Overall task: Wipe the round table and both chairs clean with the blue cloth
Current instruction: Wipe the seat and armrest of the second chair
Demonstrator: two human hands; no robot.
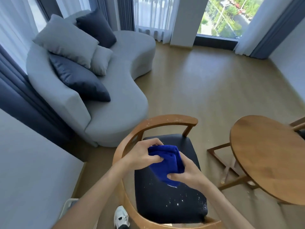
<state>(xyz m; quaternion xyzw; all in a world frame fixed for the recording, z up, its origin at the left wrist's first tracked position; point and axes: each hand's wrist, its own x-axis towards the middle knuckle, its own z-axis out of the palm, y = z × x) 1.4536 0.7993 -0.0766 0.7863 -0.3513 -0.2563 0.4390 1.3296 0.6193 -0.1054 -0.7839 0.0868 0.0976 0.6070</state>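
Between both sets of fingers, above the chair seat, the blue cloth (pixel 166 162) was bunched into a folded wad. The left hand (pixel 142 157) gripped its upper left part, fingers curled into the fabric, and the right hand (pixel 184 173) pinched its lower right edge, thumb on top. Neither hand was pressing the cloth to any surface, so the step looked like refolding, not wiping.

Directly below the fingers, the near chair (pixel 165 192) had white specks (pixel 179 199) scattered over the front of its dark seat, and more pale flecks along the curved wooden backrest beyond the fingertips. That chair appeared not yet clean. To the right of the right hand, the round table (pixel 270 159) showed a bare wooden top with no specks I could make out; whether it had been wiped could not be told. Farther right, only an edge of the second chair (pixel 298 124) showed, its state unreadable.

Counted: one cloth, one round table, two chairs, two hands. Beyond the fingers to the left stood one grey sofa (pixel 115 103) with five cushions.
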